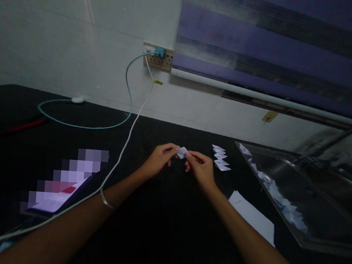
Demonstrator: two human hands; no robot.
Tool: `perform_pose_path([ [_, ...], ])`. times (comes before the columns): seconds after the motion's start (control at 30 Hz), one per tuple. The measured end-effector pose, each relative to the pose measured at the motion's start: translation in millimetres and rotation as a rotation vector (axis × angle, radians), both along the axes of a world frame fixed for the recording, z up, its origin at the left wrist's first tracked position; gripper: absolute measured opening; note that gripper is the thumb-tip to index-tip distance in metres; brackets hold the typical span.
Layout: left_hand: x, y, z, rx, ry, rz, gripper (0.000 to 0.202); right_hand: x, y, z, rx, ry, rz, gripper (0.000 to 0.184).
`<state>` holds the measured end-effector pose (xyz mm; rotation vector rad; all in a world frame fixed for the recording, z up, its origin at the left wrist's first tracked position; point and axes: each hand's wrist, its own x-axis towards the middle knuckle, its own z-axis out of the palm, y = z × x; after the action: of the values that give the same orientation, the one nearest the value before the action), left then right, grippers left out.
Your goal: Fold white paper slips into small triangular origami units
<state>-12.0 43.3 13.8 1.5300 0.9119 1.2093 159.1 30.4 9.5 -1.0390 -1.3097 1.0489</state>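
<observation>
A small folded white paper piece (182, 152) is held up over the dark counter between both my hands. My left hand (161, 157) pinches its left corner with thumb and finger. On the opposite corner, my right hand (200, 166) has its thumb and fingers closed. Just right of that hand, a row of several folded paper pieces (221, 157) lies on the counter. A stack of white paper sheets (252, 218) rests beside my right forearm, which partly covers it.
Many folded papers (279, 199) lie along the near side of a metal sink (303, 237) with a faucet (328, 146) at right. A lit tablet-like screen (60, 192) stands left. A white cable (129, 134) and teal cable (88, 127) run from the wall socket (157, 58).
</observation>
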Motion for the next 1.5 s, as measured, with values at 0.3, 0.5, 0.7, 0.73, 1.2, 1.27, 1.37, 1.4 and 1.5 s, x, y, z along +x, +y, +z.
perform_pose_path([
  [0.3,-2,6,-5.4,-0.145,-0.062,-0.122,0.03,0,3,-3.6,0.004,0.051,-0.012,0.029],
  [0.5,-2,2,-2.3,-0.086,-0.024,-0.13,0.034,4,7,-8.7,0.021,0.039,-0.019,0.032],
  [0.7,-2,-1,0.7,-0.041,0.0,-0.139,0.03,2,6,-7.2,0.007,0.063,-0.043,0.029],
  [0.73,-3,-2,1.6,-0.036,-0.001,-0.125,0.03,2,5,-6.6,0.001,0.073,-0.028,0.03],
  [1.2,-5,-2,-0.2,-0.041,-0.063,-0.039,0.028,0,1,-1.9,0.001,0.08,-0.049,0.019],
  [1.27,-4,-2,2.8,-0.083,-0.114,-0.086,0.031,0,0,-1.2,0.016,0.068,-0.053,0.018],
  [1.37,-1,-2,2.4,-0.164,-0.15,-0.129,0.038,1,0,-0.3,0.045,0.013,-0.048,0.016],
  [1.4,0,-1,1.2,-0.179,-0.127,-0.131,0.041,1,0,0.2,0.057,-0.009,-0.042,0.016],
  [1.5,3,-1,-2.3,-0.17,0.039,-0.186,0.048,0,-1,2.2,0.093,-0.046,-0.026,0.015],
])
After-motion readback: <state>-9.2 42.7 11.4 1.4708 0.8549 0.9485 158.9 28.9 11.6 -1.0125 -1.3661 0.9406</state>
